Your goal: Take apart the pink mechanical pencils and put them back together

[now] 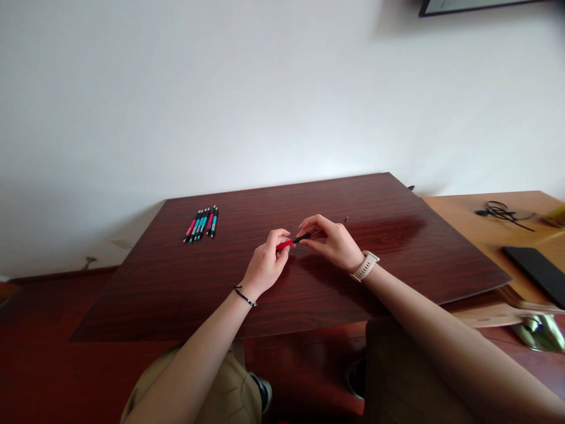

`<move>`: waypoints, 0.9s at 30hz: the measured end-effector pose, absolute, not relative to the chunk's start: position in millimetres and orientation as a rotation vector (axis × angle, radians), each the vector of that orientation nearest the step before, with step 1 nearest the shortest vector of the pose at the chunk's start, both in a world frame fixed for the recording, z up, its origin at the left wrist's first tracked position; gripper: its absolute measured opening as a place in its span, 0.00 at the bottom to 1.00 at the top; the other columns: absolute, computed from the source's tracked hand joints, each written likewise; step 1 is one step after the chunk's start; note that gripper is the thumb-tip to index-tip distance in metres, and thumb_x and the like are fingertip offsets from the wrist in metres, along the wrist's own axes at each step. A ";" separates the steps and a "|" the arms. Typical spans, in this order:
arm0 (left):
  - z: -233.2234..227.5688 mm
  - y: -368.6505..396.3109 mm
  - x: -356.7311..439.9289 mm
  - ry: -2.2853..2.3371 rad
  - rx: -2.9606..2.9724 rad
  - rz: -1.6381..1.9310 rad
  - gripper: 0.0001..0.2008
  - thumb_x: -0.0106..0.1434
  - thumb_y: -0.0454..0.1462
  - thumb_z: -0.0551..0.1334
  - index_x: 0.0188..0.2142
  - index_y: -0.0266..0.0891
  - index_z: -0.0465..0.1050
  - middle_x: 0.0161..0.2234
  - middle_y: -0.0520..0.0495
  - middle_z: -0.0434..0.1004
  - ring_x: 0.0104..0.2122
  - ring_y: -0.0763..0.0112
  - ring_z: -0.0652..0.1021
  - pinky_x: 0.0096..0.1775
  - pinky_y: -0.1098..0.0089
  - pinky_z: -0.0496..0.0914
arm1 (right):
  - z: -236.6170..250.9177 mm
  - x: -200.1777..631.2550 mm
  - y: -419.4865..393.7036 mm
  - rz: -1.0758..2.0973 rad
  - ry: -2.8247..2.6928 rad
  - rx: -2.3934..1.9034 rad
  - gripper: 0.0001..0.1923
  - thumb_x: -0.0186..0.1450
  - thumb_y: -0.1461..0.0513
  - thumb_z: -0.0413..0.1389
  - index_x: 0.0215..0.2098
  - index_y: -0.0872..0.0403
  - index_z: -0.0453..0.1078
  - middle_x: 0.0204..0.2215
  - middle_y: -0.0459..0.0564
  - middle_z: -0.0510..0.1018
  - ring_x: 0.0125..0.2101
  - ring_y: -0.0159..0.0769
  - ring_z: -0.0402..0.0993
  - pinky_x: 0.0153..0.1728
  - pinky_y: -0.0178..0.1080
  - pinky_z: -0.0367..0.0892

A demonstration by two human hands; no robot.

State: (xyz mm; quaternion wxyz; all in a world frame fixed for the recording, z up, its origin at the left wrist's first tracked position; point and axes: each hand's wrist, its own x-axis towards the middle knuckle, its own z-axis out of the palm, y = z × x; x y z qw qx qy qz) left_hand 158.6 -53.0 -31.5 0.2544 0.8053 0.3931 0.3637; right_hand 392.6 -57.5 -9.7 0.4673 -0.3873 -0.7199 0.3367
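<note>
**Pen held between both hands above the table**

Obs. 1: One pen [293, 241] sits between the two hands, just above the middle of the dark wooden table [397, 247]. Long axis runs roughly left to right, tilted slightly: the left end is lower and nearer the person, the right end higher and farther away.

Obs. 2: Appearance: slender barrel, red on the left portion, black on the right portion. Tip and cap details too small to resolve.

Obs. 3: Left hand [265, 265] is closed on the red end, thumb and fingers pinched round it. A thin dark band circles this wrist.

Obs. 4: Right hand [332, 241] is closed on the black end, fingertips curled over it. A pale watch [365, 265] sits on this wrist.

Obs. 5: Count: a group of about six pens [202, 224] lies side by side on the far left of the table, well apart from the hands; barrels pink, teal and black, all pointing the same way, away from the person. Exact count uncertain at this size.

Obs. 6: One small dark speck [346, 219] lies on the table just beyond the right hand; identity not discernible.
</note>
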 end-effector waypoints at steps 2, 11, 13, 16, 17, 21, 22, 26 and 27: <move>-31.2 -52.1 157.8 1.102 2.162 1.004 0.12 0.76 0.38 0.60 0.57 0.46 0.66 0.51 0.43 0.84 0.48 0.62 0.85 0.48 0.66 0.76 | -11.0 393.4 -56.0 0.844 -1.724 -0.958 0.14 0.68 0.57 0.66 0.50 0.47 0.72 0.46 0.50 0.86 0.48 0.43 0.85 0.50 0.45 0.80; -22.3 -45.0 156.0 1.104 2.119 1.111 0.07 0.72 0.42 0.66 0.43 0.43 0.80 0.42 0.46 0.84 0.41 0.65 0.82 0.43 0.68 0.76 | -13.7 395.8 -53.5 0.929 -1.649 -0.954 0.15 0.66 0.55 0.68 0.48 0.49 0.73 0.46 0.52 0.86 0.48 0.44 0.85 0.51 0.45 0.79; -21.3 -44.6 155.9 1.087 2.075 1.109 0.08 0.71 0.43 0.68 0.43 0.43 0.81 0.43 0.46 0.85 0.41 0.65 0.83 0.46 0.66 0.76 | -14.0 395.8 -53.0 0.924 -1.641 -0.953 0.16 0.66 0.54 0.68 0.48 0.49 0.73 0.46 0.52 0.86 0.48 0.44 0.85 0.50 0.45 0.80; -20.8 -44.9 155.3 1.093 2.018 1.120 0.09 0.70 0.45 0.69 0.43 0.43 0.82 0.43 0.47 0.86 0.41 0.64 0.83 0.48 0.64 0.77 | -14.9 395.4 -52.3 0.930 -1.620 -0.938 0.17 0.65 0.53 0.70 0.47 0.49 0.74 0.45 0.53 0.86 0.47 0.44 0.85 0.49 0.46 0.79; -20.7 -44.9 155.0 1.094 2.003 1.124 0.09 0.69 0.45 0.69 0.43 0.43 0.83 0.43 0.47 0.86 0.42 0.63 0.83 0.48 0.64 0.77 | -15.5 395.1 -52.2 0.938 -1.613 -0.933 0.17 0.65 0.52 0.70 0.47 0.49 0.74 0.45 0.53 0.86 0.47 0.45 0.85 0.49 0.46 0.79; -20.7 -44.2 153.4 1.098 1.974 1.127 0.08 0.69 0.44 0.70 0.42 0.43 0.84 0.42 0.47 0.87 0.42 0.63 0.84 0.48 0.64 0.77 | -18.2 393.6 -52.4 0.956 -1.597 -0.929 0.18 0.64 0.52 0.71 0.46 0.49 0.74 0.45 0.53 0.85 0.46 0.45 0.85 0.49 0.45 0.79; -20.6 -44.1 153.1 1.097 1.971 1.126 0.08 0.69 0.43 0.70 0.41 0.43 0.84 0.42 0.47 0.87 0.42 0.63 0.84 0.48 0.64 0.77 | -18.6 393.2 -52.7 0.954 -1.595 -0.932 0.18 0.64 0.52 0.71 0.46 0.50 0.74 0.44 0.53 0.85 0.46 0.44 0.85 0.49 0.45 0.79; -19.8 -44.6 153.1 1.088 1.960 1.139 0.07 0.68 0.43 0.70 0.41 0.43 0.84 0.41 0.48 0.87 0.41 0.64 0.84 0.48 0.64 0.77 | -17.6 391.3 -55.7 0.966 -1.599 -0.975 0.19 0.65 0.49 0.70 0.46 0.49 0.74 0.38 0.50 0.86 0.38 0.42 0.84 0.42 0.42 0.78; -19.5 -44.9 153.4 1.085 1.960 1.141 0.07 0.68 0.43 0.70 0.41 0.43 0.84 0.41 0.48 0.87 0.41 0.64 0.84 0.48 0.64 0.77 | -16.8 390.8 -56.6 0.980 -1.606 -0.992 0.19 0.66 0.48 0.68 0.46 0.49 0.73 0.34 0.49 0.85 0.34 0.41 0.83 0.38 0.41 0.78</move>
